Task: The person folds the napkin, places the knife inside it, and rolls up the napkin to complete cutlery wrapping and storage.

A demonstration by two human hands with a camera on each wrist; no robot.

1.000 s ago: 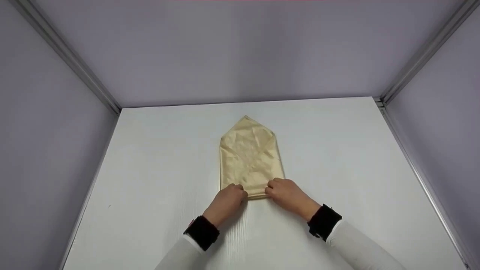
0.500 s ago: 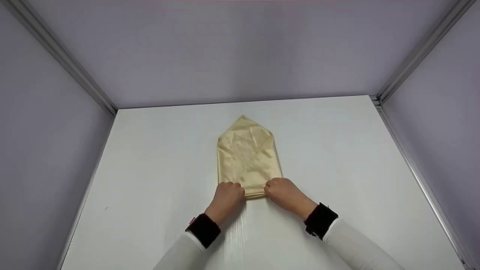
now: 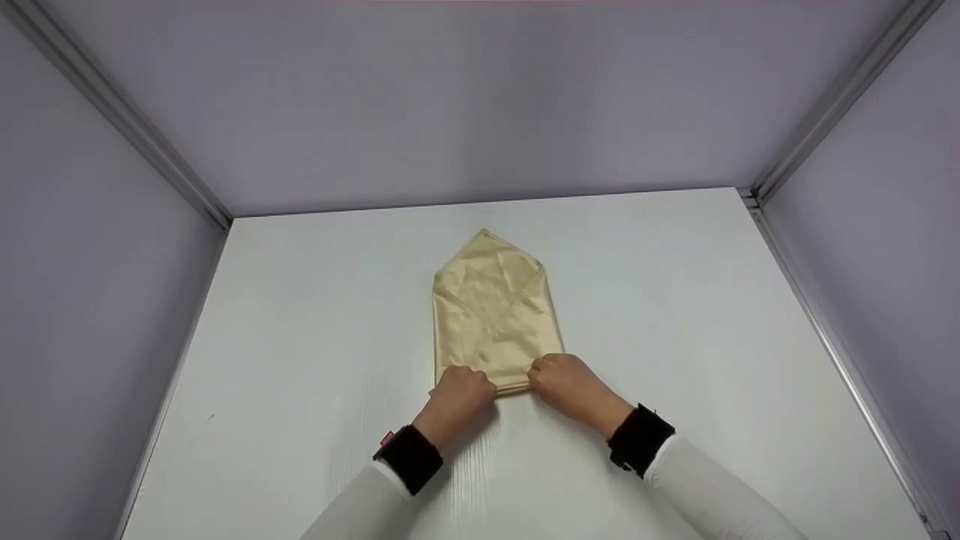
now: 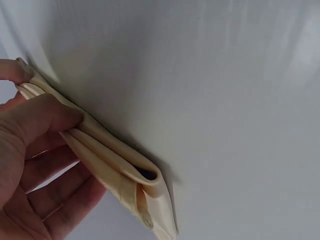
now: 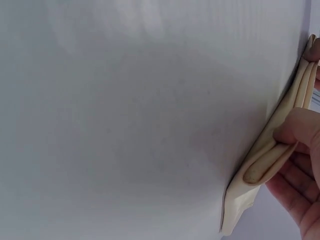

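White table (image 3: 300, 360) with faint ribbed grain. Lilac walls (image 3: 480, 105) on three sides. Metal corner strips (image 3: 127, 124) at both rear corners.

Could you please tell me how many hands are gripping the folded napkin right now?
2. The left hand pinches the near left corner of the folded napkin; the right hand pinches the near right corner. Nothing suggests another is hidden.

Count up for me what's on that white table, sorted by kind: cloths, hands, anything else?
Gold folded cloth: 1
Hands pinching its near edge, left hand and right hand: 2
Black wrist cuffs: 2
White table: 1
Total: 6
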